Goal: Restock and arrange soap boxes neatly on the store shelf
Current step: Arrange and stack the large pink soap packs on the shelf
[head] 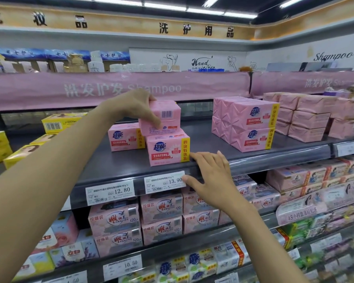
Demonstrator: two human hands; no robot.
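My left hand [137, 108] grips a pink soap box [161, 117], tilted with its barcode side facing me, on top of another pink soap box [168, 149] at the front of the grey shelf [213, 158]. A third pink box [125, 136] stands just behind to the left. My right hand [208, 176] rests with straight fingers on the shelf's front lip, its fingertips touching the lower right corner of the front box and its thumb by the 13.90 price tag [165, 181]. A two-high stack of the same pink boxes [251, 124] stands further right.
Yellow soap boxes [57, 122] lie at the shelf's left end. Pink paper-wrapped packs [307, 117] fill the right end. A pink banner [119, 88] hangs low above the shelf. Lower shelves hold rows of pink and white soap packs [161, 219].
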